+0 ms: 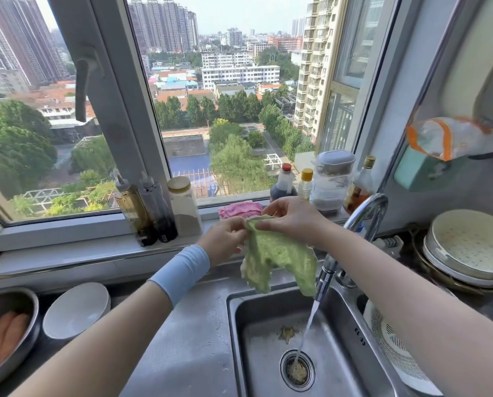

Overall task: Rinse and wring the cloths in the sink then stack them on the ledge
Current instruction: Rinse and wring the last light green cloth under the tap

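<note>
With the pink cloth (239,210) already lying on the ledge (81,250), the left hand (225,239) and right hand (291,217) each pinch the green cloth (279,259) spread above the sink (256,353), seemingly wrung and only awaiting stacking.

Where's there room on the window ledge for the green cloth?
For the green cloth, the ledge is bare left of the dark squeeze bottles. The steel counter between the white bowls and the sink is free too. Right of the pink cloth, sauce bottles crowd it.
</note>
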Tool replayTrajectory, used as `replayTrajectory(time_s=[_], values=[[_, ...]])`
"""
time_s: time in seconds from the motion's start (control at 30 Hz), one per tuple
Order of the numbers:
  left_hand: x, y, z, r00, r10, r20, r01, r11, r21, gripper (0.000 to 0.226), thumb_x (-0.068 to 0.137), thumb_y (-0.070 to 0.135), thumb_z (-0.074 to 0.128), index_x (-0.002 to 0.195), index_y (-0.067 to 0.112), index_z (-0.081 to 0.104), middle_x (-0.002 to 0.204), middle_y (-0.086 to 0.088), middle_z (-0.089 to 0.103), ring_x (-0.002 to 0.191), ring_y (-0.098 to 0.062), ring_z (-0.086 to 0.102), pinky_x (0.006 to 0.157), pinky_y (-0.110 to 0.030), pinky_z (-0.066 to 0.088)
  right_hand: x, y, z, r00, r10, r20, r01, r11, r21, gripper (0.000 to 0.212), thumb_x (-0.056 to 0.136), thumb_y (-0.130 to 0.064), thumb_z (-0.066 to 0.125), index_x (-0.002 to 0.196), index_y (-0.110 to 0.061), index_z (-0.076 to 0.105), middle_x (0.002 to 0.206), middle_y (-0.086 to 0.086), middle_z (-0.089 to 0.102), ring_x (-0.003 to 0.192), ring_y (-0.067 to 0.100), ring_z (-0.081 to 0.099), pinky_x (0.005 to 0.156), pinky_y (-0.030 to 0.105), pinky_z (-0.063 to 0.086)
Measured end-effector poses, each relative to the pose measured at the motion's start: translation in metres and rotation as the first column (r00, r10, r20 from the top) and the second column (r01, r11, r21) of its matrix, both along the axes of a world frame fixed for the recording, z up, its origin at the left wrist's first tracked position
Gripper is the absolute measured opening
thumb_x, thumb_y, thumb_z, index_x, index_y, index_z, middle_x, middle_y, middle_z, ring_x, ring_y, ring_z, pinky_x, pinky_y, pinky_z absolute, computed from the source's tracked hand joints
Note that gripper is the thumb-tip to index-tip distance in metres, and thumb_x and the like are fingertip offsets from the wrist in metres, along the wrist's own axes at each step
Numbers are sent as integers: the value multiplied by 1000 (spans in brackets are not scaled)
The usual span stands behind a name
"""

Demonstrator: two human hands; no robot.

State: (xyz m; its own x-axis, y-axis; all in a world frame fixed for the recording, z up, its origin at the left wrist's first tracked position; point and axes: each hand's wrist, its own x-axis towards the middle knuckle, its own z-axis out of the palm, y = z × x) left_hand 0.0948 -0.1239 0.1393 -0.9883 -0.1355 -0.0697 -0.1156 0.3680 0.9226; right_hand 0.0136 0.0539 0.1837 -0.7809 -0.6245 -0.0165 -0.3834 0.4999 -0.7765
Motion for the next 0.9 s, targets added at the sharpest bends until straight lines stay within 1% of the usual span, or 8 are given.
replayTrajectory(time_s=[0.1, 0.17, 0.37, 0.5, 0.63, 0.77, 0.83, 0.9], values=[[-4, -5, -5, 1000, 23, 16, -21, 988, -155, 18, 99, 25, 42, 91, 15, 55, 85, -10, 56, 77, -24, 52, 81, -52, 51, -1, 4, 8, 994, 99, 34, -103, 871, 480, 44, 67, -45, 89, 94, -14, 73, 90, 2, 73, 72, 13, 63, 61, 25, 53], [-3, -12, -5, 999, 39, 30, -26, 935, -353, 22, 104, 24, 36, 87, 19, 49, 84, -7, 55, 78, -24, 51, 83, -47, 48, -4, 9, 7, 995, 101, 12, -89, 805, 586, 35, 72, -38, 86, 91, -12, 72, 89, 1, 71, 72, 13, 63, 58, 24, 50], [11, -49, -10, 946, -102, 308, 104, 995, 11, 62, 80, 62, 68, 117, 13, 66, 116, -13, 68, 108, -29, 65, 100, -46, 50, -17, 22, -7, 897, -63, 437, 72, 997, -4, 31, 82, -18, 81, 105, 0, 71, 102, 14, 75, 93, 25, 73, 87, 39, 60], [20, -77, -18, 882, -115, 458, 225, 955, -194, 53, 64, 49, 80, 104, 15, 73, 106, -16, 73, 91, -27, 70, 92, -52, 55, -13, 25, -15, 832, -166, 529, 292, 943, -163, 28, 90, -15, 73, 109, 3, 68, 97, 17, 71, 72, 20, 70, 68, 34, 61], [22, -90, -25, 899, -80, 430, -58, 952, 299, 51, 78, 24, 80, 116, -6, 64, 101, -22, 68, 90, -31, 63, 93, -45, 52, -12, 22, -26, 888, -336, 313, 394, 908, -142, 32, 94, -23, 69, 122, -8, 65, 114, 3, 66, 89, 18, 64, 72, 34, 56], [27, -83, -25, 961, 8, 276, -209, 673, 710, 38, 82, 30, 71, 110, 7, 59, 90, -10, 65, 75, -24, 65, 73, -42, 62, -12, 20, -30, 895, -443, 62, 446, 878, -174, 33, 91, -33, 71, 120, -29, 55, 110, -6, 62, 101, 19, 60, 88, 38, 51], [30, -78, -30, 977, 54, 204, -195, 605, 772, 58, 78, 19, 76, 126, 20, 43, 108, -14, 59, 83, -29, 69, 68, -47, 62, -11, 20, -30, 919, -390, 59, 394, 901, -183, 25, 91, -35, 70, 110, -29, 56, 100, -3, 65, 95, 21, 63, 85, 41, 54], [28, -74, -34, 966, 133, 223, -250, 706, 662, 87, 72, 3, 78, 138, 34, 31, 127, -17, 49, 100, -35, 67, 73, -48, 62, -9, 19, -27, 972, -234, 10, 234, 970, -73, 35, 86, -34, 75, 114, -28, 55, 108, -4, 59, 99, 18, 59, 86, 38, 52]])
